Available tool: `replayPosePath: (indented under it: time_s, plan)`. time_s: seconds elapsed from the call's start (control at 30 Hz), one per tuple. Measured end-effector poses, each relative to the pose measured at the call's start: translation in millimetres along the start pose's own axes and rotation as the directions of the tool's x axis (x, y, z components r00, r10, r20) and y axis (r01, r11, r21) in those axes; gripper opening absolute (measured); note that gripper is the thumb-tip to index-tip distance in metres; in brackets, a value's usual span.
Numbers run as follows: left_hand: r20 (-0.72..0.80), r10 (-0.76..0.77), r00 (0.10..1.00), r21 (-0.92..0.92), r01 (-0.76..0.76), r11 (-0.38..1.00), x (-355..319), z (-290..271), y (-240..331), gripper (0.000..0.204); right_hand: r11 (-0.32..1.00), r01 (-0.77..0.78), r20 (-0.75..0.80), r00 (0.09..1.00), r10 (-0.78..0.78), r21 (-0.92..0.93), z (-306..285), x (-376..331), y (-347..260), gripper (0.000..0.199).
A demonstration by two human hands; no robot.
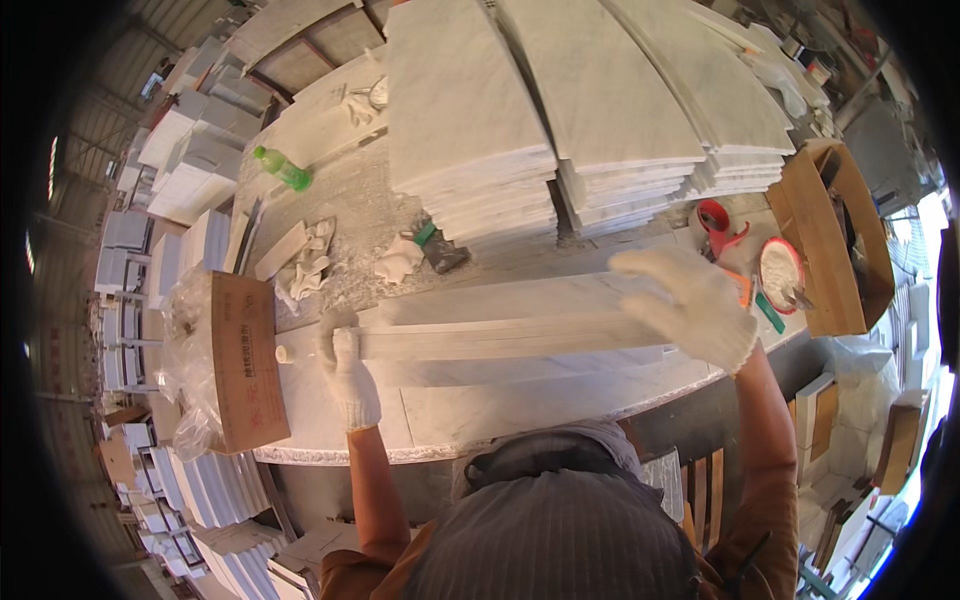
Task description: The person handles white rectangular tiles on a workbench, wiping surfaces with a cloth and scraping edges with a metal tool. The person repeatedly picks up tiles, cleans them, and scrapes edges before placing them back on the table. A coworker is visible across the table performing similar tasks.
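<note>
A stack of long white marble strips (pixel 505 335) lies crosswise in front of me on the pale worktable, layered edges facing me. My left hand (pixel 352 385), in a white knit glove, is closed around the left end of the strips. Over their right end, my gloved right hand (pixel 690 312) is slightly blurred, thumb and fingers stretched out and apart. Whether its palm touches the stone is hidden. A small pale cylinder (pixel 286 354) lies left of my left hand. Beneath the strips is a smooth marble slab (pixel 470 412).
Tall stacks of marble slabs (pixel 470 100) fill the far side. A cardboard box (pixel 250 365) stands left, another box (pixel 835 235) right. A red tape dispenser (pixel 718 225) and a bowl of white paste (pixel 780 270) sit near my right hand. A green bottle (pixel 285 168) lies far left.
</note>
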State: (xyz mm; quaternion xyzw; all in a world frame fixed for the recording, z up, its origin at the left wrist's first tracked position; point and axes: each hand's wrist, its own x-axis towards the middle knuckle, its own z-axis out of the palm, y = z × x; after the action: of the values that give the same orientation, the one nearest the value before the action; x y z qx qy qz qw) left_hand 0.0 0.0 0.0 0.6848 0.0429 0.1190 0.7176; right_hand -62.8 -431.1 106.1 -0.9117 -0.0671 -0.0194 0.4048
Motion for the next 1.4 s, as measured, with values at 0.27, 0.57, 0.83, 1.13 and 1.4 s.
replayPosePath:
  time_s: [0.27,0.57,0.83,1.13,1.4]
  plan:
    - [-0.026,-0.072,0.997,-0.052,0.070,0.996,1.1,4.8,4.9,0.049,0.955,0.222,0.404,0.906,-0.127,-0.197,51.2,57.5,-22.8,0.039]
    - [0.101,-0.118,0.988,-0.021,0.121,0.992,-0.8,-12.7,12.5,0.071,0.963,0.176,0.570,0.821,-0.031,-0.203,63.8,68.2,-20.9,0.040]
    - [0.099,-0.140,0.985,-0.105,0.150,0.983,-1.2,-3.5,15.7,0.052,0.974,0.096,0.654,0.754,0.063,-0.205,60.0,78.9,-23.8,0.043]
    - [0.073,-0.152,0.986,-0.102,0.159,0.982,-1.0,4.1,23.4,0.052,0.986,0.025,0.662,0.743,0.091,-0.164,59.5,82.2,-23.1,0.046]
    - [0.046,-0.160,0.986,-0.124,0.164,0.979,-1.5,5.7,23.8,0.055,0.982,0.020,0.652,0.750,0.111,-0.189,61.8,80.6,-22.8,0.048]
